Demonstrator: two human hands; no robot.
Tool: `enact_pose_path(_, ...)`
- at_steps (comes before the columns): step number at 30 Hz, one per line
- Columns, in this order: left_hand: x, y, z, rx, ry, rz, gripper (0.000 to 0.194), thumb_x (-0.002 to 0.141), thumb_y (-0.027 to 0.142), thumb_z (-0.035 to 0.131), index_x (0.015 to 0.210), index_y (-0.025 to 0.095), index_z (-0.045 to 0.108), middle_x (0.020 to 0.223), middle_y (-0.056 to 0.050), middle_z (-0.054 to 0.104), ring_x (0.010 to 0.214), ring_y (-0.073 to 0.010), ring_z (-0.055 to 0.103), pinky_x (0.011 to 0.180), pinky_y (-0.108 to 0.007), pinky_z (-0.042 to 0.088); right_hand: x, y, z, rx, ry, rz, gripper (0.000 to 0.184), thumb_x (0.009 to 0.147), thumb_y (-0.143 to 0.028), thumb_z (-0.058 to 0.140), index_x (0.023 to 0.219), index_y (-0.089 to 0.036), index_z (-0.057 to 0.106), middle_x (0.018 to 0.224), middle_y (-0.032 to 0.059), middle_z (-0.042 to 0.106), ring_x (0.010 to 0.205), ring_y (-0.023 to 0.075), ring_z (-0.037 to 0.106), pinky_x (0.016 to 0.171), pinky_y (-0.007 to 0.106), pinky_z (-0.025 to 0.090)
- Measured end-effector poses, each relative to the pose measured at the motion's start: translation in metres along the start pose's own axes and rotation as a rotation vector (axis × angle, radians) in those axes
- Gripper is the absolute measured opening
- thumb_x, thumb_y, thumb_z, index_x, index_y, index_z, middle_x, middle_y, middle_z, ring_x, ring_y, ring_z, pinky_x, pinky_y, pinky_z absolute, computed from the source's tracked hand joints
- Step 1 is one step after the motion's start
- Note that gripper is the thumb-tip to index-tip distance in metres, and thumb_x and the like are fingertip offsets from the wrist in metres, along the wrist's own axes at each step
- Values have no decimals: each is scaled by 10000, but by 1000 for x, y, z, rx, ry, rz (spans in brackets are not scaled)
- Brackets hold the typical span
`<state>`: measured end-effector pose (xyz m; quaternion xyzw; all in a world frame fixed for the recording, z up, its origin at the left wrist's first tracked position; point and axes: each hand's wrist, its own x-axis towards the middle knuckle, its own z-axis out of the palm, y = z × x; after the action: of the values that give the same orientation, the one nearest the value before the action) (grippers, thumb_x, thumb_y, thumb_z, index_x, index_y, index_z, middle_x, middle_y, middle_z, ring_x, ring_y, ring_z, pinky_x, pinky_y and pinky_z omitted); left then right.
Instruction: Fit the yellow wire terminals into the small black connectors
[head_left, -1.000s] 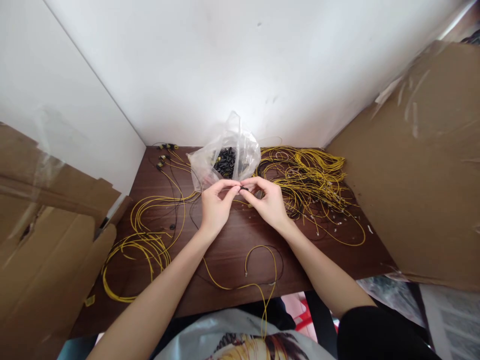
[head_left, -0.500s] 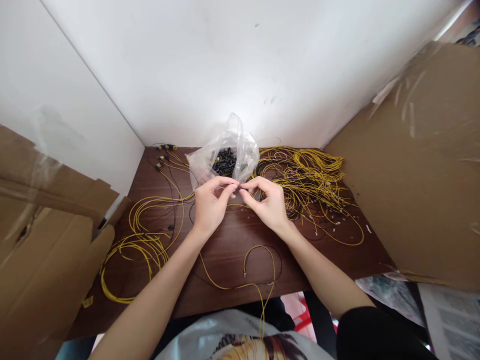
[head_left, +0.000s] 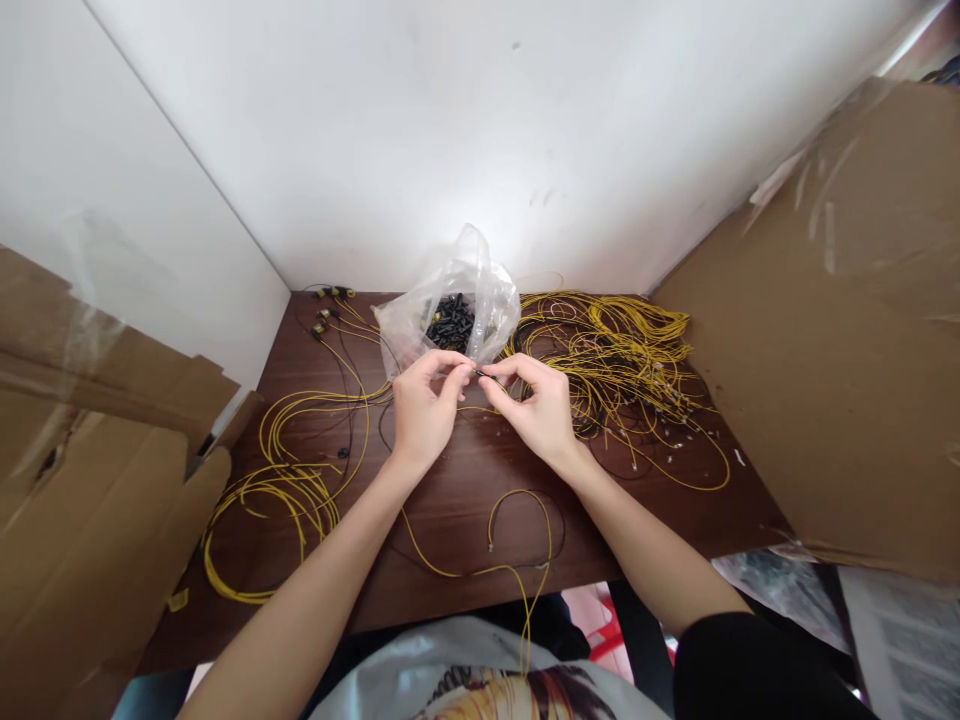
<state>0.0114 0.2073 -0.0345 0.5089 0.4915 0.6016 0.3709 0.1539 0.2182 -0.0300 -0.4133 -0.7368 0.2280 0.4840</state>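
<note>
My left hand (head_left: 427, 405) and my right hand (head_left: 534, 402) meet fingertip to fingertip above the middle of the table. Between them is a small, thin black piece (head_left: 480, 373), pinched by thumb and forefinger on both sides; its exact kind is too small to make out. Just behind the hands stands a clear plastic bag (head_left: 495, 310) with many small black parts (head_left: 452, 322) inside. A loose yellow wire (head_left: 450, 576) runs from below my left hand across the table and over its front edge, with a curled end near my right forearm.
To the right lies a large tangled bundle of yellow and black wires (head_left: 637, 350). Coiled yellow wires (head_left: 225, 575) lie at left, some ending in black connectors (head_left: 321, 325) at the back. Cardboard sheets (head_left: 847, 330) flank the brown table (head_left: 442, 490), and a white wall (head_left: 375, 140) stands behind.
Hardly anything differs. Both hands keep their pinch on the small black piece, with only a slight shift at the fingertips; the whole view has moved a little.
</note>
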Motion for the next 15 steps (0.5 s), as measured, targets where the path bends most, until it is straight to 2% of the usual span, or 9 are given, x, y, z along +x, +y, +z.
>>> enact_pose_path(5, 0, -2, -2, 16, 22, -25, 104, 786, 253, 624, 810, 158, 657, 736, -27, 664, 623, -115, 600, 520, -197, 469, 0, 1, 0, 31, -6, 4, 114, 812, -263, 656, 890, -206, 718, 713, 8, 662, 628, 139, 571, 637, 288, 474)
enact_pose_path(10, 2, -1, -3, 63, 45, 6, 82, 777, 237, 621, 786, 162, 654, 749, -25, 672, 674, -131, 615, 623, -231, 494, 0, 0, -1, 32, -6, 19, 118, 810, -273, 663, 888, -212, 727, 693, 4, 664, 610, 139, 572, 632, 291, 483)
enact_pose_path(15, 3, -2, -3, 83, 63, 11, 79, 773, 237, 619, 784, 167, 653, 774, -28, 681, 715, -144, 626, 659, -240, 488, -1, 0, 0, 20, 7, -4, 112, 815, -263, 649, 876, -208, 724, 695, 8, 662, 608, 139, 570, 622, 292, 483)
